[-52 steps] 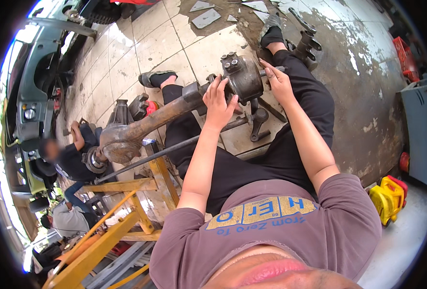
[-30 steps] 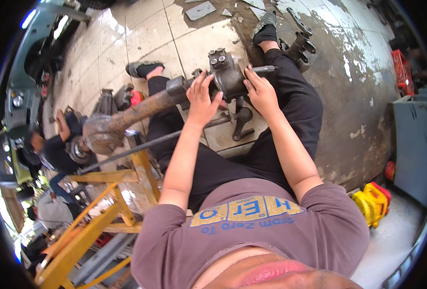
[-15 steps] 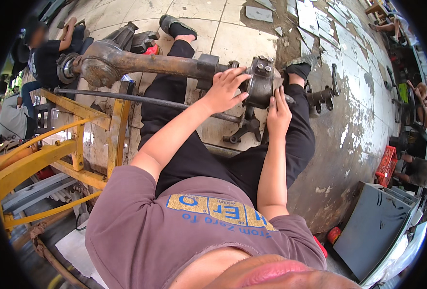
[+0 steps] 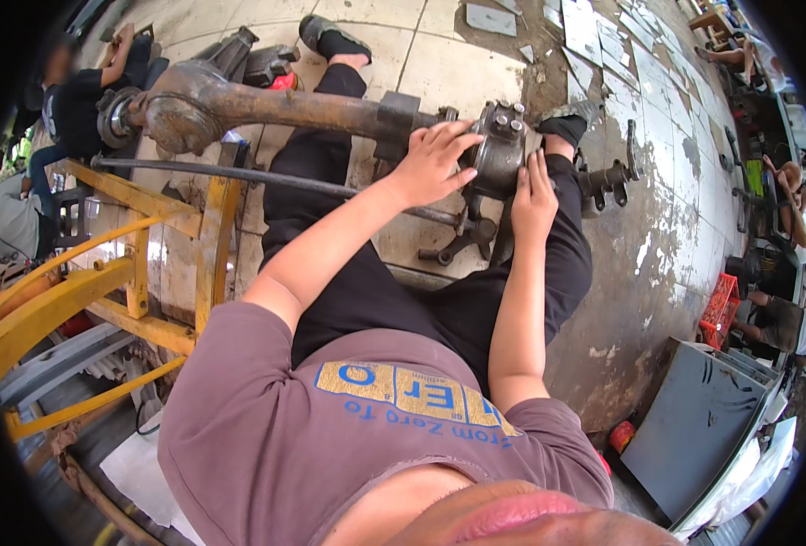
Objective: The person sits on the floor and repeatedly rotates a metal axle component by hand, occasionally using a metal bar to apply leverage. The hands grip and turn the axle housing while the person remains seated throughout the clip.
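A long rusty axle housing [image 4: 303, 111] lies crosswise in front of me, with its bulging differential casing [image 4: 180, 114] at the left. Its right end carries a dark metal steering knuckle [image 4: 500, 155] with several bolts on top. My left hand [image 4: 432, 166] rests on the inner side of the knuckle, fingers stretched and spread. Against its outer side lies my right hand [image 4: 535, 198], open, with straight fingers pointing up. Below, a dark steering arm [image 4: 462, 244] joins a long thin tie rod [image 4: 275, 178]. The knuckle surfaces under my palms are hidden.
A yellow metal frame [image 4: 130, 314] stands at the left. Another bare metal part [image 4: 608, 189] lies on the floor to the right, beside my leg. Broken tiles [image 4: 491, 18] are scattered farther ahead. A grey cabinet [image 4: 699, 432] and red crate [image 4: 719, 309] stand right. Other people sit at both sides.
Both hands stay on the knuckle and have shifted slightly right with it. The whole view has moved a little. Neither hand has let go.
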Motion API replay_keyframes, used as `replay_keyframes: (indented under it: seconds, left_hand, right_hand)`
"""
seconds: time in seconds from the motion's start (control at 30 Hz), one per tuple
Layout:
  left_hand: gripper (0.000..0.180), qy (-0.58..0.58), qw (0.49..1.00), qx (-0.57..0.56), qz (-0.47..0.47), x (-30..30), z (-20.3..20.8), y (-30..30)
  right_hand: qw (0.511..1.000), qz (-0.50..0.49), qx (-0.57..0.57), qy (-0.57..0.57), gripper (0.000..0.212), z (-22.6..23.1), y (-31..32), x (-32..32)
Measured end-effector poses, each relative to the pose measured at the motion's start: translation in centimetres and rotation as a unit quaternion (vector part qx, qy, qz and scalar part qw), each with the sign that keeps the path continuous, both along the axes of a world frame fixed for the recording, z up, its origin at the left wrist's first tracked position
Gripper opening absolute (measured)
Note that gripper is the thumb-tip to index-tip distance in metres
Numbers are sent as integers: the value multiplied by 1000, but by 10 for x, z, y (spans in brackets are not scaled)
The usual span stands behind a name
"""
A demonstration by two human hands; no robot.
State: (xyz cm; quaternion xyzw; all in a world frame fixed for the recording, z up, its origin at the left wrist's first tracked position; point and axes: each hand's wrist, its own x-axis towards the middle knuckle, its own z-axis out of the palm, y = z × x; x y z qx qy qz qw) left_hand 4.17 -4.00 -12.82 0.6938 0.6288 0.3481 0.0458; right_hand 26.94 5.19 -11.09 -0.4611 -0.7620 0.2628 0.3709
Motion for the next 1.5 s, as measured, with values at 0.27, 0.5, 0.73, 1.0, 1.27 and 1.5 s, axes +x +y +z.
replay_keyframes:
  seconds: [0.27, 0.5, 0.73, 1.0, 1.27, 1.5]
  left_hand:
    - [65, -9, 1000, 12, -14, 0, -4, 2]
    - [68, 3, 1000, -3, -28, -1, -2, 8]
    - [68, 17, 999, -12, -33, -4, -7, 8]
    - [69, 24, 999, -12, -43, -5, -7, 9]
    - [68, 36, 999, -3, -30, -6, -5, 7]
    - [69, 39, 999, 0, -23, -2, -5, 8]
  right_hand:
    - [999, -5, 49, -24, 38, -7, 2, 5]
    - [996, -31, 78, -34, 37, -10, 3, 10]
    - [996, -47, 46, -52, 37, -8, -14, 11]
    - [997, -37, 13, -70, 37, -5, -15, 15]
    - [999, -36, 20, -22, 36, -6, -16, 13]
    - [998, -29, 11, -62, 38, -5, -22, 16]
